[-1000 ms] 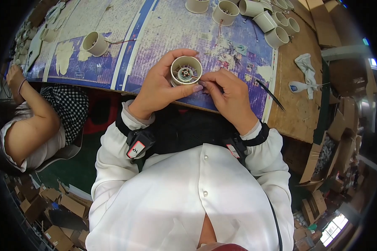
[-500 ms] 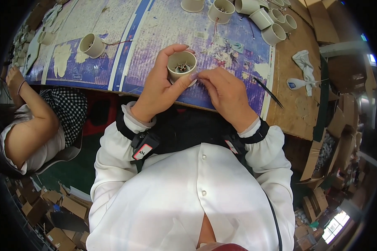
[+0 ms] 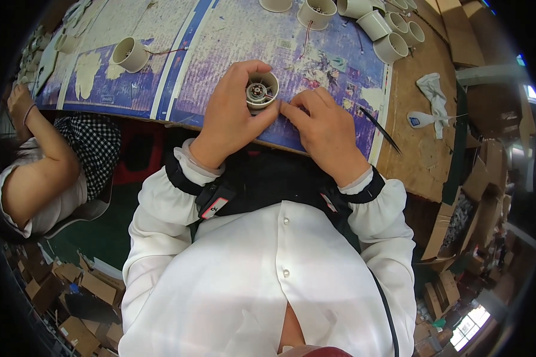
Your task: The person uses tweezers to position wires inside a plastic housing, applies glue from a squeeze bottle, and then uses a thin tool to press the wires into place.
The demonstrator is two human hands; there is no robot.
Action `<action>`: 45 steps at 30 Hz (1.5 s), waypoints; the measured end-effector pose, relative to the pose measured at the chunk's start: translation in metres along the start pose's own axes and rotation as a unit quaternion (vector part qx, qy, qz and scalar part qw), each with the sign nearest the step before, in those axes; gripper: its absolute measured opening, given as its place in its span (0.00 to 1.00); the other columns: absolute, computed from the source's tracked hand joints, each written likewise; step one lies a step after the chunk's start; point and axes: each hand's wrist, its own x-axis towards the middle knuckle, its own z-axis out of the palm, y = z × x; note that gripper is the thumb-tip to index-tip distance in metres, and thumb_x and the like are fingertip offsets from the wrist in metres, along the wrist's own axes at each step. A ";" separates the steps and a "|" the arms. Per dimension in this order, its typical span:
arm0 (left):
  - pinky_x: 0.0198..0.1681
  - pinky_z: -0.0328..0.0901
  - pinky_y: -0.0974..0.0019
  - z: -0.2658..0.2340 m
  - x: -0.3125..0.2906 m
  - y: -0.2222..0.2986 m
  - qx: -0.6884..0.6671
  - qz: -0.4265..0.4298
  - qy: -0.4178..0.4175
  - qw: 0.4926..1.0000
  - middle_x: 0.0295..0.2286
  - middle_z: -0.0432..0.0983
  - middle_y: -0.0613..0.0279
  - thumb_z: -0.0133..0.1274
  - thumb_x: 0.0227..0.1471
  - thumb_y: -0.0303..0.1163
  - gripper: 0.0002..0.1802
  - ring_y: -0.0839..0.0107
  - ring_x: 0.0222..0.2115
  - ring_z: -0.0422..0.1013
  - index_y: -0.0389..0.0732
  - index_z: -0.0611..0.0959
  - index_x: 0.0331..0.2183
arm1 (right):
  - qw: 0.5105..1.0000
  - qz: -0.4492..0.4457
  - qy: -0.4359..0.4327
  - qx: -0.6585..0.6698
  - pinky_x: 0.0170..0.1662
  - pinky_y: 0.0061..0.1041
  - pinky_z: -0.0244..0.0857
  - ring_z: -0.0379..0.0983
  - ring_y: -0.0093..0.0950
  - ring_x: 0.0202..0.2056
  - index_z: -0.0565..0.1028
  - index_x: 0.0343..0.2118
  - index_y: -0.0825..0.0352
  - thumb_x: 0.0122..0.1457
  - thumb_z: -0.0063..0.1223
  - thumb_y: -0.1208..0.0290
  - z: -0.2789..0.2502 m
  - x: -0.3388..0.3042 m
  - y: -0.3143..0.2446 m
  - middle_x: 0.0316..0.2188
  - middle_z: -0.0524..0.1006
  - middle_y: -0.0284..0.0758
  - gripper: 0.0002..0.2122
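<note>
A cream cylindrical housing (image 3: pixel 270 80) is gripped in my left hand (image 3: pixel 227 113), fingers round its far left side and thumb along its near side. Its open end faces up, showing a round metal motor-like part (image 3: pixel 257 91) inside. Close by on the right, my right hand (image 3: pixel 329 125) has thumb and index finger pinched together near the left thumb tip. Whatever lies between those fingertips is too small to make out. Both hands are over the near edge of the worn purple-blue table covering (image 3: pixel 208 89).
Another cream housing (image 3: pixel 131 55) with a thin wire lies at left. Several more (image 3: pixel 391 47) are grouped at the far right. A black strip (image 3: pixel 380 130) and a white glove (image 3: pixel 433 95) lie on the right. A co-worker's arm (image 3: pixel 47 143) is at the left edge.
The housing has tilted, so the part inside now faces up more fully. My left hand has turned with it, and my right fingertips remain pinched near its lower right side.
</note>
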 end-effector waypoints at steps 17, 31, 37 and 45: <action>0.48 0.60 0.60 0.006 0.004 -0.002 0.121 0.043 0.051 0.990 0.37 0.79 0.66 0.68 0.40 0.31 0.29 0.65 0.38 0.75 0.46 0.77 0.46 | 0.958 0.238 -0.108 -0.122 0.40 0.35 0.70 0.76 0.44 0.38 0.74 0.48 0.64 0.57 0.56 0.80 -0.089 -0.058 0.035 0.40 0.77 0.41 0.15; 0.50 0.59 0.62 0.005 0.003 -0.004 0.104 0.035 0.053 0.992 0.38 0.78 0.67 0.68 0.39 0.30 0.30 0.66 0.39 0.75 0.46 0.76 0.47 | 0.958 0.211 0.053 0.188 0.41 0.24 0.69 0.76 0.25 0.36 0.75 0.43 0.68 0.63 0.54 0.78 -0.049 -0.002 0.024 0.38 0.79 0.35 0.07; 0.50 0.58 0.62 0.005 0.002 -0.004 0.097 0.031 0.053 0.993 0.38 0.78 0.67 0.68 0.39 0.30 0.30 0.66 0.39 0.75 0.46 0.76 0.47 | 0.932 0.206 0.034 0.298 0.45 0.20 0.69 0.76 0.21 0.40 0.74 0.44 0.70 0.64 0.54 0.79 -0.019 0.008 0.021 0.39 0.78 0.33 0.07; 0.50 0.58 0.61 0.004 0.003 -0.005 0.098 0.032 0.047 0.994 0.38 0.78 0.66 0.68 0.38 0.30 0.31 0.65 0.40 0.75 0.46 0.76 0.47 | 0.859 0.182 0.120 0.463 0.44 0.20 0.71 0.77 0.25 0.42 0.71 0.43 0.69 0.64 0.54 0.80 -0.013 0.027 0.007 0.40 0.78 0.36 0.07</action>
